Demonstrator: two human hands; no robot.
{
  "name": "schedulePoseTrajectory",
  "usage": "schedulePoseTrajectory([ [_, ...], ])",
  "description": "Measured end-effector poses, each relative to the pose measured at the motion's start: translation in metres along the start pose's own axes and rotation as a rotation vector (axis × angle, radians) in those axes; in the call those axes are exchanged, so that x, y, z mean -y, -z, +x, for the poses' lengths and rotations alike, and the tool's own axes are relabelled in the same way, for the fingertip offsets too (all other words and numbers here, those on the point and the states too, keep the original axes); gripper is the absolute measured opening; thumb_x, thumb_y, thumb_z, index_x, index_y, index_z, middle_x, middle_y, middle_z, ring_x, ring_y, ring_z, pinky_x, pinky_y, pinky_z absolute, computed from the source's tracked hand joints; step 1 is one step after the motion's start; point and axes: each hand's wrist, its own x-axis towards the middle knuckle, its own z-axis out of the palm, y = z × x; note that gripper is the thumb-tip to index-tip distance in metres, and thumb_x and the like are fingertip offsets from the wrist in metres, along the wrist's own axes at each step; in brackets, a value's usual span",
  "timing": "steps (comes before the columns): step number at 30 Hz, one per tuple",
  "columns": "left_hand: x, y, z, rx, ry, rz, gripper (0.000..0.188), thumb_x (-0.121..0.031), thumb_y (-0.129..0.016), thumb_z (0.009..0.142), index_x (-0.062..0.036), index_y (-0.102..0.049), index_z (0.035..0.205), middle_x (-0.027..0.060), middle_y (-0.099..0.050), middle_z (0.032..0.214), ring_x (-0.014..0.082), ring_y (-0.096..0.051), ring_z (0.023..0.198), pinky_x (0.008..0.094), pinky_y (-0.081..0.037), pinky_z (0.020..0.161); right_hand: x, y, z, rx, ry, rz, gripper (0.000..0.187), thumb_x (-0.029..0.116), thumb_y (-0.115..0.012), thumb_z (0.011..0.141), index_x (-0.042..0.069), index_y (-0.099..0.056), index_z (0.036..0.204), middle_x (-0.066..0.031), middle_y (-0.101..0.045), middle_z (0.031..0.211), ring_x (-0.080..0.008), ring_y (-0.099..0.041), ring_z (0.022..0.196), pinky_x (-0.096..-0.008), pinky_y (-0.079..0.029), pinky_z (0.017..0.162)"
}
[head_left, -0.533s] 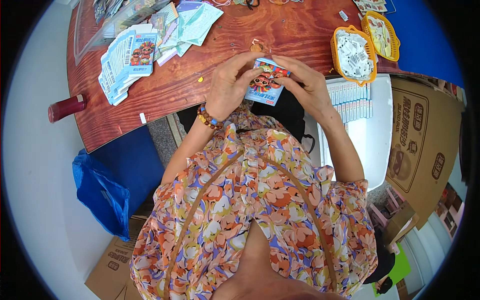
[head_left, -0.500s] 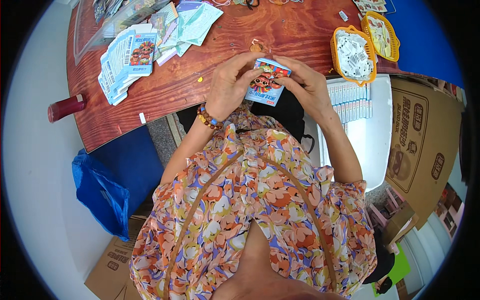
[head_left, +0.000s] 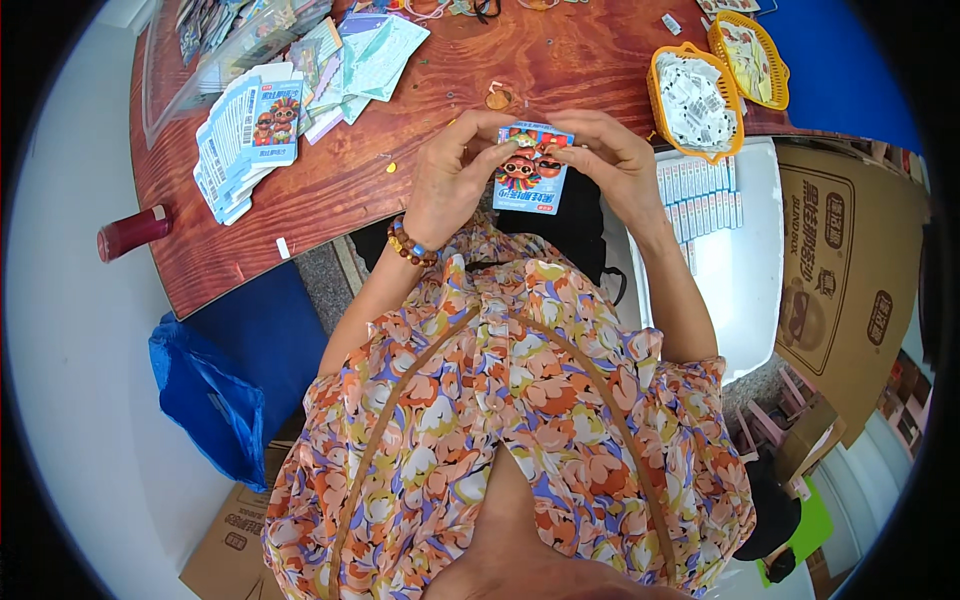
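A light-blue printed card box (head_left: 528,185) with cartoon figures is held at the table's near edge, printed face up. My left hand (head_left: 452,172) grips its left side, thumb on the face and fingers behind the far edge. On the other side my right hand (head_left: 612,168) pinches the upper right part, thumb on top. The fingers behind the box are partly hidden, and I cannot tell whether it is flat or folded out. To the left on the table lies a fanned stack of flat blue-and-white card boxes (head_left: 232,145).
A white tray (head_left: 745,300) with rows of small blue-and-white boxes (head_left: 700,190) stands at my right. Beyond it are a yellow basket of small white packets (head_left: 694,105) and another yellow basket (head_left: 750,62). Printed sheets (head_left: 385,55), a clear bin (head_left: 235,60) and a red bottle (head_left: 135,232) lie left.
The box has turned slightly and lies flatter toward me, its printed face showing more fully. Both hands keep hold of it. The whole view has shifted a little.
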Motion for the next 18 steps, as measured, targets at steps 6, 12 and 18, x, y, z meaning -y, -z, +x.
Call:
schedulePoseTrajectory([
  [6, -0.006, -0.012, -0.001, 0.034, -0.021, -0.032, 0.031, -0.009, -0.071, 0.089, -0.0052, -0.067, 0.119, 0.0026, -0.065, 0.09, 0.0107, -0.064, 0.08, 0.0248, -0.05, 0.068, -0.001, 0.007, -0.004, 0.014, 0.062, -0.217, 0.022, -0.003, -0.068, 0.087, -0.002, -0.071, 0.109, -0.0104, -0.067, 0.113, -0.0149, -0.065, 0.101, -0.0264, -0.053, 0.088],
  [12, 0.0, -0.017, -0.001, 0.03, -0.065, 0.336, 0.025, -0.007, -0.076, 0.084, -0.0044, -0.073, 0.108, 0.003, -0.063, 0.088, 0.01, -0.056, 0.072, 0.0247, -0.044, 0.062, -0.011, -0.001, -0.015, -0.08, -0.004, -0.083, 0.027, 0.002, -0.069, 0.089, -0.002, -0.066, 0.115, -0.0079, -0.068, 0.109, -0.0125, -0.064, 0.102, -0.0271, -0.052, 0.088],
  [18, 0.023, -0.028, -0.001, 0.254, 0.135, 0.157, 0.027, -0.007, -0.072, 0.088, -0.0029, -0.07, 0.115, 0.0055, -0.067, 0.102, 0.0087, -0.061, 0.081, 0.0227, -0.048, 0.067, -0.033, 0.03, -0.053, 0.08, -0.437, 0.141, 0.029, 0.015, -0.066, 0.094, -0.001, -0.062, 0.118, -0.0046, -0.069, 0.107, -0.0106, -0.063, 0.098, -0.0262, -0.051, 0.088],
])
